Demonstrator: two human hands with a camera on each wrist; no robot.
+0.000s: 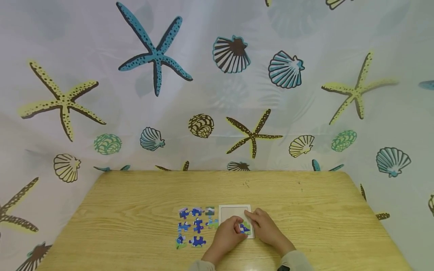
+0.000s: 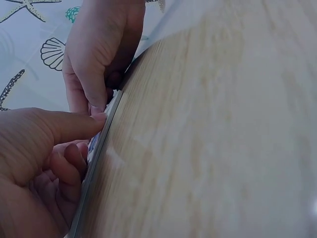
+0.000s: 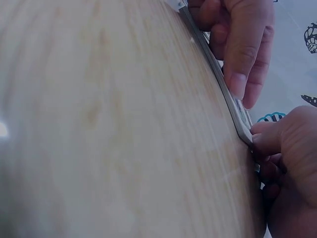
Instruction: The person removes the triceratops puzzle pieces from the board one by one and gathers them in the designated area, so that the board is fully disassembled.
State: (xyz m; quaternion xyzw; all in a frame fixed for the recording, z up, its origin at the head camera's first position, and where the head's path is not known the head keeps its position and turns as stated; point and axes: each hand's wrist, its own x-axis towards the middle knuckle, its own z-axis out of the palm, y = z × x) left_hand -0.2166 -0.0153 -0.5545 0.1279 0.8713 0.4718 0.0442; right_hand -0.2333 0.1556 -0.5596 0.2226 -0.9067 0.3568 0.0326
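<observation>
A white-rimmed puzzle tray point(image 1: 236, 206) lies on the table, with blue and green jigsaw pieces point(image 1: 245, 228) in its lower right corner. My left hand point(image 1: 228, 235) reaches over the tray's lower part, thumb and bent fingers on either side of those pieces. Its thumb touches the near rim in the left wrist view; whether it pinches a piece is hidden. At the tray's right side, my right hand point(image 1: 269, 230) has its index finger over the upper right rim. In the right wrist view, the right hand point(image 3: 292, 158) grips the tray's corner between thumb and curled fingers.
Left of the tray, several loose blue and green jigsaw pieces point(image 1: 197, 226) are spread in rough rows. They lie on a wood-grain table point(image 1: 142, 195). A cloth printed with starfish and shells point(image 1: 203, 94) hangs behind the table and along both sides.
</observation>
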